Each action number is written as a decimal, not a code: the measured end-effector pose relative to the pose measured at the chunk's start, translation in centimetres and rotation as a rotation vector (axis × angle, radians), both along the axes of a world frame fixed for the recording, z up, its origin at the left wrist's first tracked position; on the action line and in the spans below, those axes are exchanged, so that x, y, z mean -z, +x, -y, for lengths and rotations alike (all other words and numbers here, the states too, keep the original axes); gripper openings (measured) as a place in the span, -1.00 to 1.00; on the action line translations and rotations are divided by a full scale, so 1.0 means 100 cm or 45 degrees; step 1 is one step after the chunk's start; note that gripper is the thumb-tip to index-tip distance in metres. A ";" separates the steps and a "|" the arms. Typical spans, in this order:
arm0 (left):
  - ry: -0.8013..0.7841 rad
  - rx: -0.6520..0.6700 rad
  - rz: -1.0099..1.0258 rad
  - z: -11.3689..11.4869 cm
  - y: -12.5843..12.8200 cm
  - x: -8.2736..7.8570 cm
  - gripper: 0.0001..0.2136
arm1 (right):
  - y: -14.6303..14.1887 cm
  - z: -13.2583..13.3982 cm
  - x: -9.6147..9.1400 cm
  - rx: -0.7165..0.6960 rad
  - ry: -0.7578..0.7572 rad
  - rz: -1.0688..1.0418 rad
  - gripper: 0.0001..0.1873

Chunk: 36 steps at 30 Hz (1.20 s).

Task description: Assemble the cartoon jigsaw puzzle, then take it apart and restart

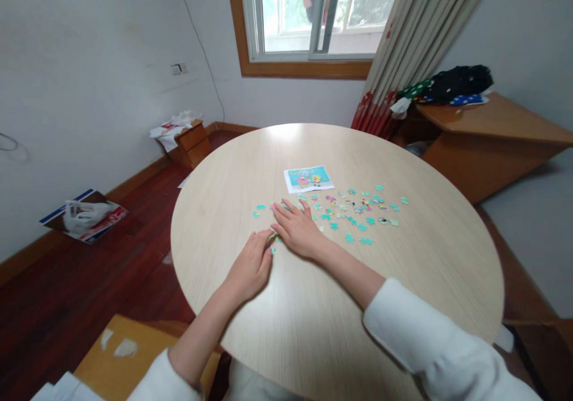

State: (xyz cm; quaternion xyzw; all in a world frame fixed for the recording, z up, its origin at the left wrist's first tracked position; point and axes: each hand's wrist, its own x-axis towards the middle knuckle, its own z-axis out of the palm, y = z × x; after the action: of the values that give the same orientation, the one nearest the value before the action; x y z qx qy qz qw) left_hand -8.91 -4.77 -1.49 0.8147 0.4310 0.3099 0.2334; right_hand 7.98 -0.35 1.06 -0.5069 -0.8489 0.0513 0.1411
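Note:
My right hand [296, 228] lies palm down on the table with its fingers stretched out over a few jigsaw puzzle pieces, partly hiding them. Close beside it, my left hand [251, 265] rests with its fingertips at a green puzzle piece [273, 236] and its thumb apart, near a small teal piece [273, 250]. Two more teal pieces [261, 207] lie beyond the left hand. To the right spreads a loose group of teal, pink, yellow and pale puzzle pieces [333, 226]. Behind the hands is a printed cartoon picture [308, 179] on white paper.
The round pale wooden table [304, 329] fills the middle. A brown cabinet [496, 114] with clothes on top [461, 85] stands at the right. A wooden chair [120, 353] is at the lower left. Beyond the table are a window [313, 61] and a curtain [403, 49].

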 end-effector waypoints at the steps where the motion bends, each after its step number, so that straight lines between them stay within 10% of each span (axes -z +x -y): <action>1: -0.015 -0.017 0.056 0.000 -0.001 -0.001 -0.65 | -0.003 -0.005 0.000 -0.002 -0.019 0.020 -0.50; 10: -0.190 -0.299 0.532 -0.055 -0.002 -0.011 -0.79 | -0.001 0.037 0.002 -0.151 -0.068 -0.042 -0.51; 17: -0.383 -0.450 1.136 -0.123 0.022 -0.029 -0.85 | 0.014 0.024 0.007 0.264 0.094 -0.032 -0.49; 27: -0.110 0.094 0.217 -0.103 0.019 -0.027 -0.87 | 0.019 0.015 0.015 0.294 0.070 -0.117 -0.49; 36: -0.029 0.064 -0.220 -0.104 0.018 -0.028 -0.81 | 0.018 0.017 0.014 0.276 0.069 -0.224 -0.65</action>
State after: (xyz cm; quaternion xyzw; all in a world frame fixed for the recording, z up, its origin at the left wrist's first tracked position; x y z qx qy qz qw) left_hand -7.14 5.67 1.35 0.8462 0.4325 0.2277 0.2121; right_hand 9.80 -2.00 -0.34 -0.5853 -0.7744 0.0572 0.2333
